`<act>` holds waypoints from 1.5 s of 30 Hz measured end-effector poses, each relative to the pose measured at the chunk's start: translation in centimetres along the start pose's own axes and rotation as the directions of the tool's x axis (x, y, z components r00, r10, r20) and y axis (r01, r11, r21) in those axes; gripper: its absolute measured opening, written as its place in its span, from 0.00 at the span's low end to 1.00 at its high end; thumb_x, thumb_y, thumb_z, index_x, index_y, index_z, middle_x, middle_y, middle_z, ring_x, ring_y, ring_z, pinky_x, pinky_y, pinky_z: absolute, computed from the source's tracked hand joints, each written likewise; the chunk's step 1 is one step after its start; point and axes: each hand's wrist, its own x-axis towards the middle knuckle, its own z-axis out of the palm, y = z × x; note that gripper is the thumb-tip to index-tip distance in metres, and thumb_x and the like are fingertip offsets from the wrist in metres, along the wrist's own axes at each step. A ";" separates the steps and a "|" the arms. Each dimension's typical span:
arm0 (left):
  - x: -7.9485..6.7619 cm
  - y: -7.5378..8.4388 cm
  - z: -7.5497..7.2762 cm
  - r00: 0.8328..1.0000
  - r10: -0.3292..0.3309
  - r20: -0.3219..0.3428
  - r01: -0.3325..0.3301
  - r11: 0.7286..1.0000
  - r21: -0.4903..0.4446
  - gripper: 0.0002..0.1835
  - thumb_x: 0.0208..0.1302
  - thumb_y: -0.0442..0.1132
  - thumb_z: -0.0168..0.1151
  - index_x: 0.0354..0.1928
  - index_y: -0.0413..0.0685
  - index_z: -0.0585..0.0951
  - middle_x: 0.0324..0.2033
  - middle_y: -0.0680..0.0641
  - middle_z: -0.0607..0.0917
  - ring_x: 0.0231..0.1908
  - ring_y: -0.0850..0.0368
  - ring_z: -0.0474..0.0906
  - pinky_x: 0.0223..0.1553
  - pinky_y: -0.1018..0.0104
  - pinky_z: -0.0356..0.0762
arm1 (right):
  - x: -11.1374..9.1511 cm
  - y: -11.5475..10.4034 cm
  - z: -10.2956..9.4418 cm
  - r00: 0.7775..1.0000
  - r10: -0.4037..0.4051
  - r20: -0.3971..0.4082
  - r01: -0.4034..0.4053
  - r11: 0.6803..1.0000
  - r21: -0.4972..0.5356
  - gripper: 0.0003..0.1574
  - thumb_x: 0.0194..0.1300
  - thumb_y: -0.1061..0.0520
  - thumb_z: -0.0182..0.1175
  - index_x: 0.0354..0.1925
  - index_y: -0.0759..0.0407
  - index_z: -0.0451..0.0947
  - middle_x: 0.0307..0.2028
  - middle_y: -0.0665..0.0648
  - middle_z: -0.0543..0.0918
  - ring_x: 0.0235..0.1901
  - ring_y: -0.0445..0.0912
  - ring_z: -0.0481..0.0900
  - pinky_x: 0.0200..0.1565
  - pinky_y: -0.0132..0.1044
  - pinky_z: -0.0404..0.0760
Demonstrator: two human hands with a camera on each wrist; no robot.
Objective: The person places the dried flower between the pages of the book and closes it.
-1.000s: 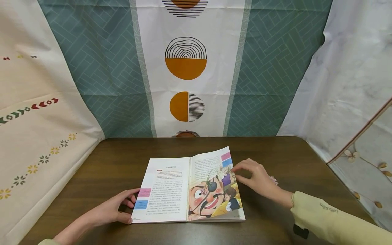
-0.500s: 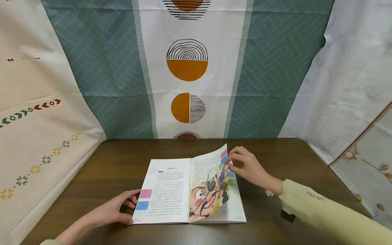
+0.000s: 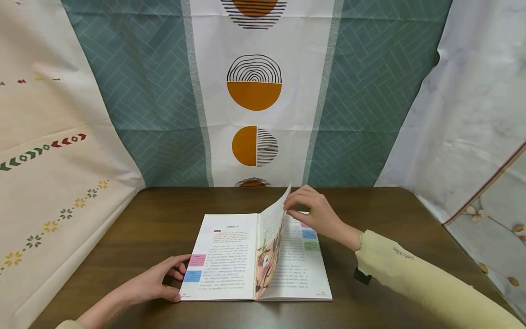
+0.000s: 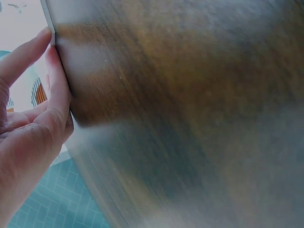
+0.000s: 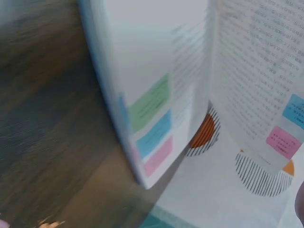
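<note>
An open book [image 3: 228, 260] with printed text lies on the brown table. One right-hand page [image 3: 271, 224], with a cartoon face on its lower part, stands raised and curved near the spine. My right hand [image 3: 314, 210] pinches its outer edge between thumb and fingers. The text page [image 3: 296, 265] beneath is exposed. In the right wrist view, the raised page [image 5: 256, 80] shows blue and pink tabs; most of that hand is out of frame. My left hand [image 3: 158, 278] rests at the book's lower left edge. In the left wrist view, its fingertips [image 4: 43, 35] touch that edge.
The dark wooden table [image 3: 164, 228] extends around the book. Behind it hangs a green and white patterned cloth [image 3: 255, 119]. More cloth hangs at the left [image 3: 61, 183] and right [image 3: 472, 114]. A dark item [image 3: 362, 276] shows below the right sleeve.
My right hand has moved left and slightly away from me, lifting the page from nearly flat to steeply upright. The text page beneath has come into view. My left hand stays at the edge.
</note>
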 end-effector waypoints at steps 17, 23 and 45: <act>-0.2 -0.2 0.1 1.000 0.013 -0.005 -0.013 1.000 -0.006 0.49 0.50 0.35 0.74 0.71 0.30 0.57 0.49 0.38 0.68 0.47 0.69 0.70 0.44 0.75 0.73 | 5.5 -1.7 3.0 0.984 -0.068 0.167 0.054 0.995 0.085 0.07 0.61 0.62 0.68 0.39 0.54 0.85 0.41 0.50 0.87 0.46 0.43 0.78 0.53 0.37 0.76; -0.1 -0.4 0.1 1.000 0.005 -0.009 -0.005 1.000 -0.003 0.50 0.50 0.36 0.74 0.72 0.31 0.57 0.50 0.38 0.68 0.47 0.68 0.70 0.44 0.75 0.73 | 7.6 -2.3 4.8 0.953 -0.070 0.294 0.032 0.991 0.133 0.06 0.64 0.61 0.65 0.40 0.52 0.82 0.40 0.47 0.84 0.42 0.40 0.77 0.53 0.34 0.76; 0.2 0.0 -0.2 1.000 -0.010 -0.005 0.011 0.999 0.031 0.50 0.49 0.36 0.74 0.72 0.31 0.57 0.49 0.39 0.70 0.47 0.67 0.71 0.46 0.76 0.71 | 11.9 -4.1 13.3 0.800 -0.047 0.598 -0.055 0.987 0.151 0.05 0.67 0.58 0.62 0.42 0.55 0.81 0.41 0.51 0.79 0.41 0.40 0.75 0.50 0.31 0.78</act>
